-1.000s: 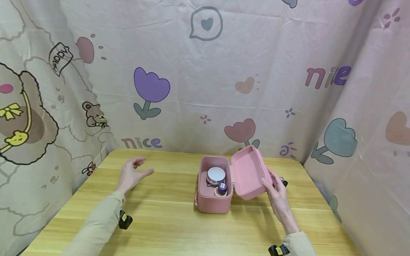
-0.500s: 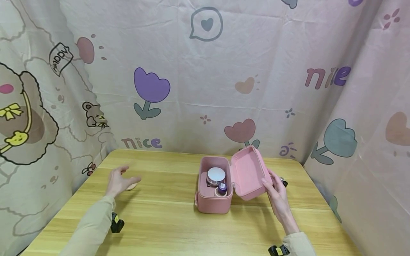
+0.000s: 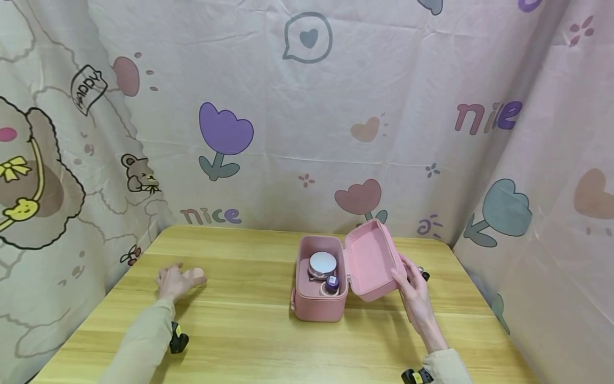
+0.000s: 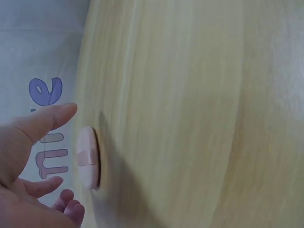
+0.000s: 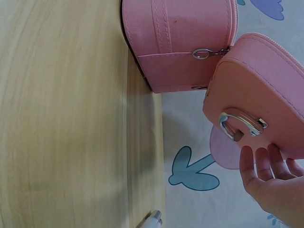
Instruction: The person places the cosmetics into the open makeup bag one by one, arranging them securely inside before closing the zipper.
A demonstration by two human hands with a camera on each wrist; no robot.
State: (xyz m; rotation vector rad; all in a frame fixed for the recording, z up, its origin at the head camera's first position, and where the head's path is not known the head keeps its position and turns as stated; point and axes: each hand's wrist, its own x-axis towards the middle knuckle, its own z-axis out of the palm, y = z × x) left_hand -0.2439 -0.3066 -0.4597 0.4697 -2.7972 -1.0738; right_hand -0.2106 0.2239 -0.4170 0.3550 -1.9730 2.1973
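Note:
A pink vanity case (image 3: 320, 309) stands on the wooden table, its lid (image 3: 371, 258) swung out to the right. My right hand (image 3: 416, 293) holds the lid by its outer end, thumb at the rim and fingers against the outside. A metal-ringed handle (image 5: 240, 124) shows on the lid's outside in the right wrist view. Inside the case lie a round compact (image 3: 323, 263) with a pale top and a small container with a dark purple cap (image 3: 332, 282). At the left, my left hand (image 3: 174, 284) hovers with spread fingers over a pinkish powder puff (image 4: 87, 159) lying on the table.
Behind my right hand, a small black-and-silver item (image 3: 425, 273) lies partly hidden on the table (image 3: 249, 330). A printed curtain (image 3: 288, 106) hangs along the table's back and both sides.
My left hand has moved left and down towards the table, over the powder puff. The right hand and the lid have stayed in place.

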